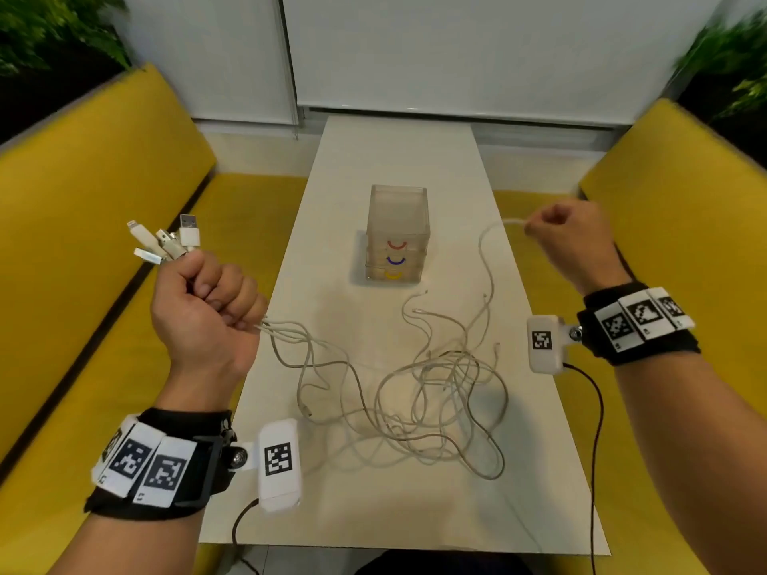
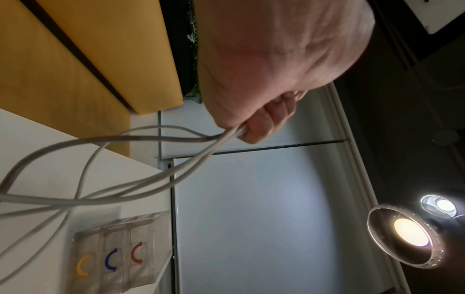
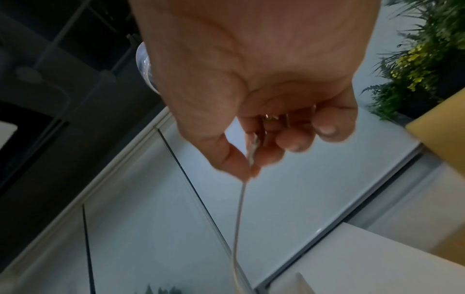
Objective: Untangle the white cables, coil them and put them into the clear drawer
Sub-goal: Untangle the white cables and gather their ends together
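Observation:
A tangle of white cables [image 1: 436,388] lies on the white table [image 1: 394,159]. My left hand [image 1: 207,300] is raised off the table's left side and grips a bundle of cables [image 2: 176,157]; their plugs [image 1: 166,240] stick out above the fist. My right hand [image 1: 568,238] is raised at the right and pinches one cable end [image 3: 253,149]; that cable [image 1: 487,259] hangs down into the tangle. The clear drawer unit [image 1: 397,234] stands mid-table, beyond the tangle, its three drawers with red, blue and yellow handles closed.
Yellow benches [image 1: 83,193] run along both sides of the table. A white blind [image 1: 456,51] hangs behind the far end. Plants [image 1: 50,31] stand in the back corners. Bare tabletop lies beyond the drawer unit and near the front edge.

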